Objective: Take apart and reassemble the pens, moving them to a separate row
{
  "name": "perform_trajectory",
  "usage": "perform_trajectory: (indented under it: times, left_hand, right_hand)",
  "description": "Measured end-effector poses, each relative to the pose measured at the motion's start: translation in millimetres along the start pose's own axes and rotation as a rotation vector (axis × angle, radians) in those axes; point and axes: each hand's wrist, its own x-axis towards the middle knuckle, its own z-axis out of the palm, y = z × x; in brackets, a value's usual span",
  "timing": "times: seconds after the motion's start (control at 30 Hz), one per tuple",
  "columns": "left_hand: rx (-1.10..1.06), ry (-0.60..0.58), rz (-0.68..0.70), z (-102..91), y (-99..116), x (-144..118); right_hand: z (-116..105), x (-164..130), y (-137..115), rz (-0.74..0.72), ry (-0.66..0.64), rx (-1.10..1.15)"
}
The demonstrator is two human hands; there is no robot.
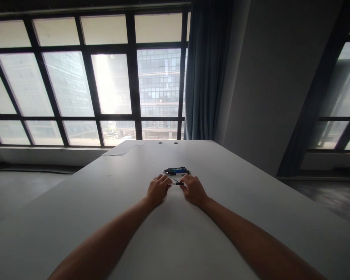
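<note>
Both forearms stretch forward over the table (250, 202), converging toward its middle so that the two hands sit close together, knuckles up and palms down. The left hand (158, 189) lies with its fingers curled loosely and pointing toward the right hand (194, 189), whose fingers bend inward in the same way. Between their fingertips lies a single pen (176, 183), pale with a dark end, set crosswise. Each hand seems to pinch one end of it with thumb and forefingers, though the grip is too small to make out for certain. The pen rests low, at or just above the tabletop.

Just beyond the fingertips, away from the person, lies a small bundle of pens (176, 170), dark and blue, lying side by side and parallel to the held pen. It is near the hands but not touched by them.

The table is a broad, plain, pale surface. Farther beyond the left hand, near the far edge, lies a sheet of paper (124, 148); two small round holes (168, 143) show in the tabletop beyond the bundle. Past the far edge stands a wide window (84, 81) with dark frames, office buildings outside. Beyond the right hand hangs a blue-grey curtain (206, 70) beside a plain grey wall (268, 77).
</note>
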Motion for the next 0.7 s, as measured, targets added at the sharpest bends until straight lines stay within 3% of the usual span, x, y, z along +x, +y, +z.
perform_trajectory:
  times: [0.3, 0.7]
  left_hand:
    - [0.052, 0.022, -0.025, -1.7, 2.7, 0.4]
    - [0.056, 0.034, 0.026, 0.0, 2.2, -0.4]
  right_hand:
    - [-1.0, 1.7, -3.7, 0.059, 0.020, 0.002]
    - [0.5, 0.6, -0.8, -0.017, 0.053, -0.026]
